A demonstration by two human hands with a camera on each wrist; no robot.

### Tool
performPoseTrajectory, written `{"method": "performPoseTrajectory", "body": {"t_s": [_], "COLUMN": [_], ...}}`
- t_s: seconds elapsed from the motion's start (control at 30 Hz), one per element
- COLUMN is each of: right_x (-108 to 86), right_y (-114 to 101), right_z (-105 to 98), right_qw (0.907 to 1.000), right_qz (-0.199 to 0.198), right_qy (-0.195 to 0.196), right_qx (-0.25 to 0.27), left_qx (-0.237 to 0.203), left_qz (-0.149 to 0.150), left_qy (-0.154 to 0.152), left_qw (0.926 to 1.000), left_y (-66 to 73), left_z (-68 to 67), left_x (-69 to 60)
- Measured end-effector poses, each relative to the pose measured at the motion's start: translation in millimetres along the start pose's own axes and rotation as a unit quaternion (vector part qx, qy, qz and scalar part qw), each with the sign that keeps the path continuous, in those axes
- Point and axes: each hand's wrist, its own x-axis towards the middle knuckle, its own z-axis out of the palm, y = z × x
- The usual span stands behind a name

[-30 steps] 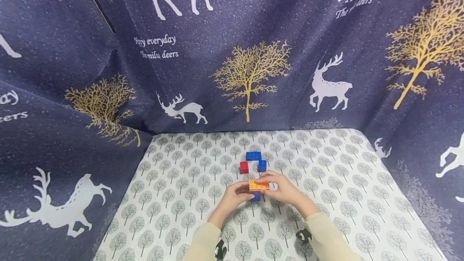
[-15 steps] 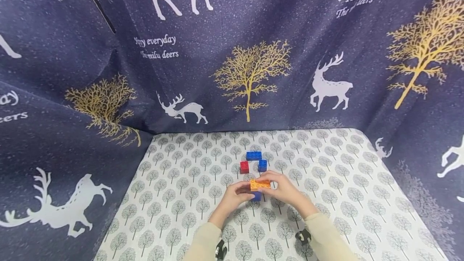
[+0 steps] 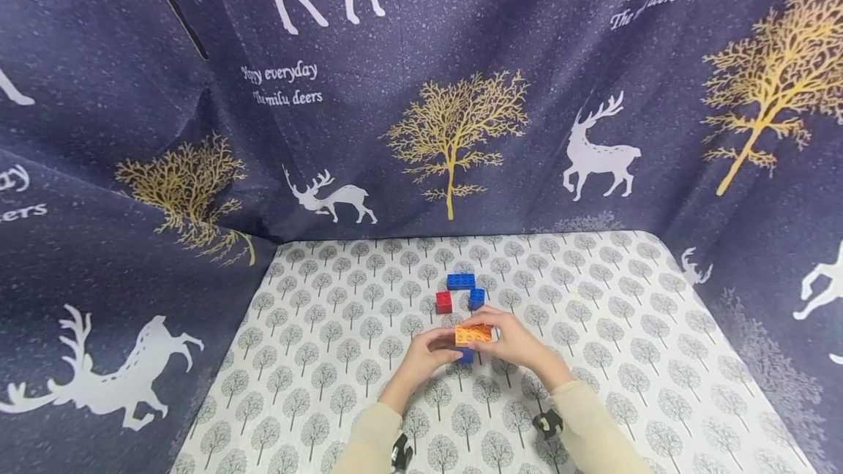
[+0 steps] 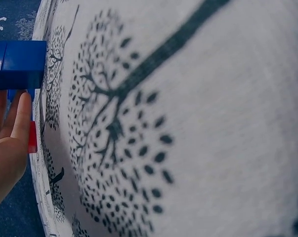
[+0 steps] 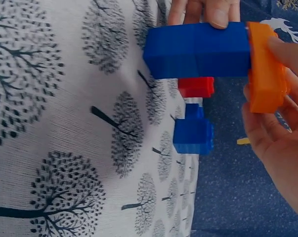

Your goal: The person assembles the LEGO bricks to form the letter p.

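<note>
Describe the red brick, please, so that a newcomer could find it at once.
On the tree-print cloth, look past the orange brick to a group of three. The red brick is the leftmost one, nearer than the long blue brick and beside the small blue brick. It alone is red.

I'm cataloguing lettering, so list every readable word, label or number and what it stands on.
"Hppy everyday": backdrop cloth, left of centre.
"The milu deers": just below it.
"Hppy", "The", "deers": cloth, upper right; other words broken by folds.
"ay", "eers": cloth, left edge, cut off.
Bricks: none readable.
</note>
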Motion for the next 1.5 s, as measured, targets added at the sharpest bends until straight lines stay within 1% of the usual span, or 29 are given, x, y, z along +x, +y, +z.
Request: {"method": "performPoseTrajectory", "body": {"t_s": [0.23,0.47,0.63,0.73,0.83,0.93,1.07,1.17,1.23,1.4,1.47,1.5], "right_x": [2.2,3.8,6.0,4.4,1.8,0.6,0.5,-0.1,-0.7,-2.7,-2.8,-2.5], "right_y": [-2,0,-1,1,5,9,7,2,1,5,7,7], "right_z": [-3,-3,-2,0,3,7,8,7,7,8,9,9], "right_qw": [0.9994,0.9979,0.9965,0.9948,0.993,0.9925,0.9917,0.9902,0.9896,0.9868,0.985,0.9845], "right_qz": [0.027,0.049,0.06,0.072,0.079,0.081,0.087,0.096,0.1,0.124,0.133,0.134], "right_qy": [-0.018,-0.021,-0.022,-0.02,-0.015,-0.007,0.005,0.008,0.01,0.012,0.012,0.011], "right_qx": [0.011,0.037,0.054,0.069,0.087,0.091,0.094,0.101,0.103,0.104,0.109,0.112], "left_qx": [0.009,0.0,0.006,0.008,0.004,0.002,0.003,0.001,0.002,0.0,0.0,0.003], "left_qz": [-0.004,-0.008,-0.01,-0.012,-0.008,0.0,0.005,-0.001,0.002,0.008,-0.001,-0.004], "left_qy": [-0.001,-0.003,0.006,0.004,0.002,0.005,0.004,0.006,0.009,0.019,0.024,0.026], "left_qw": [0.9999,1.0,0.9999,0.9999,1.0,1.0,1.0,1.0,1.0,0.9998,0.9997,0.9996], "left_y": [0.0,1.9,1.0,0.3,0.7,2.7,6.3,6.0,4.4,-12.1,-18.9,-19.8], "left_z": [0.0,0.7,0.2,-0.1,-0.2,-0.2,0.6,2.3,3.6,4.6,4.0,3.5], "left_x": [0.7,1.3,1.7,1.4,1.0,0.7,-0.2,-0.5,-0.5,6.3,9.4,9.6]}}
